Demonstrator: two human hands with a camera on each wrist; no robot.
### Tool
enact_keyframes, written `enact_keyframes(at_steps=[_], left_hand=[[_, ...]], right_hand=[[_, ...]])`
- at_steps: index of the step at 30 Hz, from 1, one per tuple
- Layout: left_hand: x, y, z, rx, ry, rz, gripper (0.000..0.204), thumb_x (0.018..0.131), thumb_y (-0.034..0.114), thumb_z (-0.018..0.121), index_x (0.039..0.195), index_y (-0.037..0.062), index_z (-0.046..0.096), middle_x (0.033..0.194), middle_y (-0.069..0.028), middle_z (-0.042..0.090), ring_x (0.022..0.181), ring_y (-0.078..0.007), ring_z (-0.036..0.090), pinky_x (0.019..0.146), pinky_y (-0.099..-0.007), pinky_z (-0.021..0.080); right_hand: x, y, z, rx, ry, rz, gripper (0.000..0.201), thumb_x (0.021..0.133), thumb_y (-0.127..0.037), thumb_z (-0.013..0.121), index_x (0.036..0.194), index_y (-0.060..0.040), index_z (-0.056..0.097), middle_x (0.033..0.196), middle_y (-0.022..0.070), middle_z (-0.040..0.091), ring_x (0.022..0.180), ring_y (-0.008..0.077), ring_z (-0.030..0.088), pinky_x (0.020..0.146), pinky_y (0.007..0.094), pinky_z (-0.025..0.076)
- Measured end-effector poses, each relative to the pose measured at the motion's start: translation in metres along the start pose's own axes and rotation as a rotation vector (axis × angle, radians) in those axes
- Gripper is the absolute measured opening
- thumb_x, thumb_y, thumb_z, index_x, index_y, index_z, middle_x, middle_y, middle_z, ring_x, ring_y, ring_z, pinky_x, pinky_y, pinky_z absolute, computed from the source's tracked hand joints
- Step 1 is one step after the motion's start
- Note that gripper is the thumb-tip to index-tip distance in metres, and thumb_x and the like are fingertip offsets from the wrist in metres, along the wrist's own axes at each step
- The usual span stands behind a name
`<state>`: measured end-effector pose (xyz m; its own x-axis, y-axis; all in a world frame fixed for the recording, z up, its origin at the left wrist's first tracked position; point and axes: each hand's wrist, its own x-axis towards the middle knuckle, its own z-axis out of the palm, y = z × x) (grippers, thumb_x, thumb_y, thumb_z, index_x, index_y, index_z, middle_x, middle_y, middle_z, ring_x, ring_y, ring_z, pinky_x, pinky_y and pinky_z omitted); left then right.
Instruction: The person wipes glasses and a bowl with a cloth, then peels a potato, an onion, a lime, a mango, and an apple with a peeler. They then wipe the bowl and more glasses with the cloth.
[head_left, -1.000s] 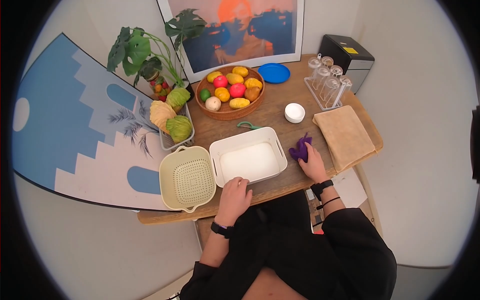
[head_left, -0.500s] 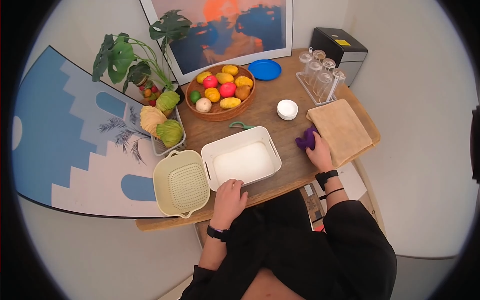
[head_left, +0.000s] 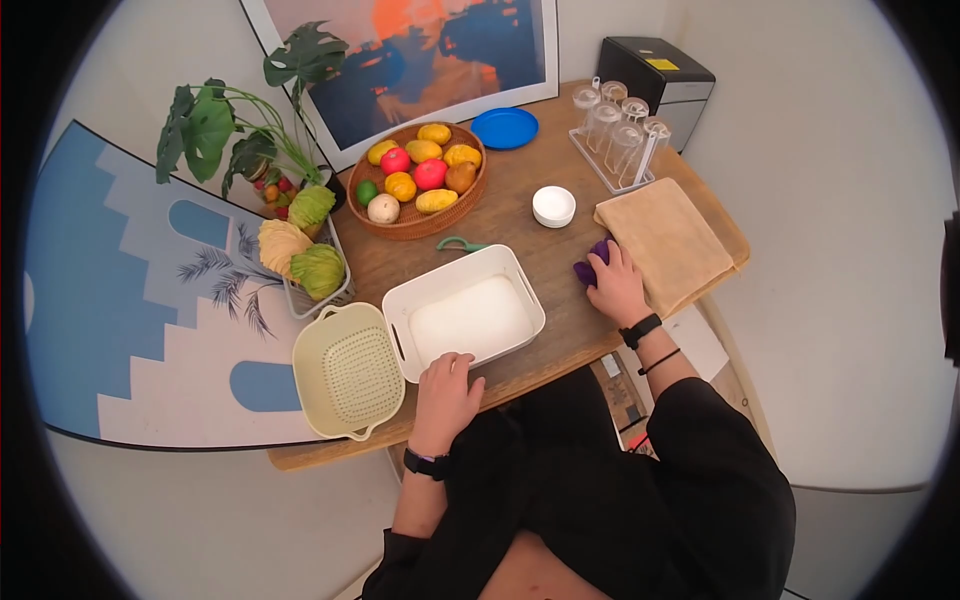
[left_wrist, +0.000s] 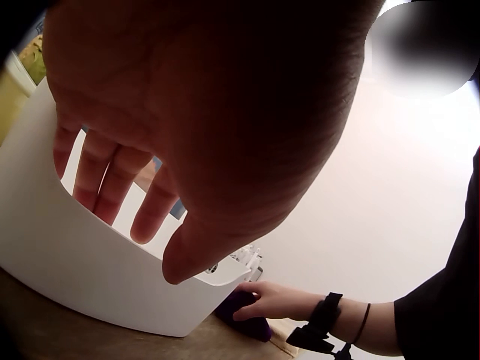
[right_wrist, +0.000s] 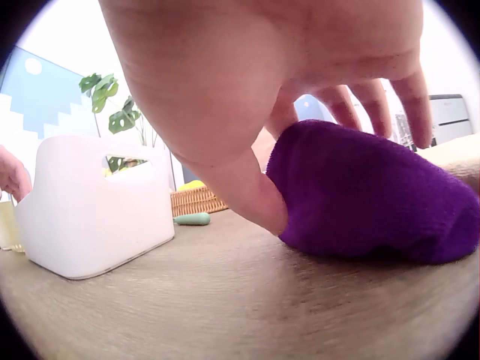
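Observation:
My left hand holds the near rim of a white plastic bin. Its fingers hang over the inside of the wall, while the thumb lies across the outer side. To the bin's right, my right hand grips a bunched purple cloth, thumb against its near end and fingers reaching over the far side. The cloth rests on the wooden tabletop, close beside a folded tan towel.
A cream colander stands left of the bin. Behind are a green-handled tool, a wicker basket of fruit and white bowls. Upturned glasses fill a rack at back right. A grey basket holds leafy heads.
My right hand has drawn the purple cloth rightward to the tan towel, and the cloth is more bunched. My left hand stays at the bin's rim. The head view has shifted.

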<state>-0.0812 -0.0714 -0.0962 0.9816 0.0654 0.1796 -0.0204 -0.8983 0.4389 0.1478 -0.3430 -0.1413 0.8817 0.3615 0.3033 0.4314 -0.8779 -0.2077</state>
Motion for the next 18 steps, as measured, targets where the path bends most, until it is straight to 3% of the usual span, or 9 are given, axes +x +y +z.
enact_keyframes(at_steps=[6, 8, 12, 14, 15, 16, 18], left_hand=[[-0.004, -0.001, 0.000, -0.002, 0.003, 0.004, 0.037, 0.085, 0.019, 0.072, 0.118, 0.0042, 0.062, 0.114, -0.0151, 0.063, 0.109, -0.0347, 0.060, 0.092, -0.0450, 0.048], [-0.005, -0.001, -0.003, -0.007, 0.009, -0.001, 0.037, 0.085, 0.018, 0.072, 0.117, 0.0041, 0.062, 0.114, -0.0153, 0.063, 0.109, -0.0348, 0.060, 0.092, -0.0448, 0.048], [-0.002, -0.002, -0.010, -0.065, 0.025, 0.007, 0.036, 0.086, 0.017, 0.072, 0.118, 0.0029, 0.061, 0.116, -0.0163, 0.062, 0.109, -0.0360, 0.060, 0.093, -0.0449, 0.048], [0.002, 0.001, -0.014, -0.083, 0.028, 0.015, 0.036, 0.086, 0.016, 0.071, 0.118, 0.0024, 0.061, 0.117, -0.0168, 0.062, 0.109, -0.0365, 0.060, 0.093, -0.0450, 0.048], [0.006, 0.004, -0.017, -0.152, 0.043, 0.024, 0.038, 0.086, 0.014, 0.071, 0.120, 0.0022, 0.060, 0.119, -0.0170, 0.061, 0.111, -0.0358, 0.060, 0.095, -0.0438, 0.048], [0.011, 0.008, -0.021, -0.220, 0.055, 0.035, 0.039, 0.087, 0.013, 0.070, 0.123, 0.0019, 0.059, 0.120, -0.0172, 0.061, 0.113, -0.0351, 0.060, 0.096, -0.0427, 0.048], [0.022, 0.021, -0.031, -0.312, 0.089, 0.056, 0.042, 0.087, 0.012, 0.071, 0.125, 0.0016, 0.057, 0.122, -0.0175, 0.060, 0.114, -0.0346, 0.059, 0.098, -0.0418, 0.048]], right_hand=[[0.023, -0.006, 0.016, -0.288, -0.142, -0.007, 0.028, 0.075, -0.020, 0.071, 0.100, -0.0085, 0.075, 0.135, 0.0214, 0.054, 0.136, 0.0399, 0.041, 0.100, 0.0589, 0.043], [0.026, -0.008, 0.012, -0.316, -0.198, -0.012, 0.021, 0.076, -0.021, 0.071, 0.091, -0.0074, 0.076, 0.133, 0.0194, 0.055, 0.138, 0.0382, 0.041, 0.099, 0.0556, 0.044], [0.032, 0.008, 0.004, -0.081, -0.127, 0.047, 0.017, 0.077, -0.015, 0.070, 0.090, -0.0062, 0.075, 0.133, 0.0181, 0.056, 0.132, 0.0386, 0.048, 0.099, 0.0551, 0.045], [0.037, 0.024, -0.002, 0.631, 0.090, 0.101, 0.009, 0.078, -0.007, 0.067, 0.086, -0.0042, 0.072, 0.132, 0.0186, 0.058, 0.123, 0.0380, 0.056, 0.099, 0.0541, 0.046], [0.036, 0.017, -0.026, 0.857, 0.058, 0.093, 0.010, 0.083, 0.003, 0.061, 0.086, -0.0051, 0.066, 0.134, 0.0181, 0.058, 0.117, 0.0346, 0.061, 0.097, 0.0496, 0.051], [0.031, 0.008, -0.050, 0.854, 0.056, 0.100, 0.010, 0.083, 0.003, 0.061, 0.086, -0.0051, 0.066, 0.134, 0.0181, 0.058, 0.117, 0.0346, 0.061, 0.097, 0.0496, 0.051], [0.023, -0.007, -0.087, 1.779, -0.190, 0.288, 0.014, 0.090, 0.005, 0.055, 0.090, -0.0074, 0.061, 0.139, 0.0157, 0.057, 0.119, 0.0285, 0.061, 0.094, 0.0415, 0.055]])
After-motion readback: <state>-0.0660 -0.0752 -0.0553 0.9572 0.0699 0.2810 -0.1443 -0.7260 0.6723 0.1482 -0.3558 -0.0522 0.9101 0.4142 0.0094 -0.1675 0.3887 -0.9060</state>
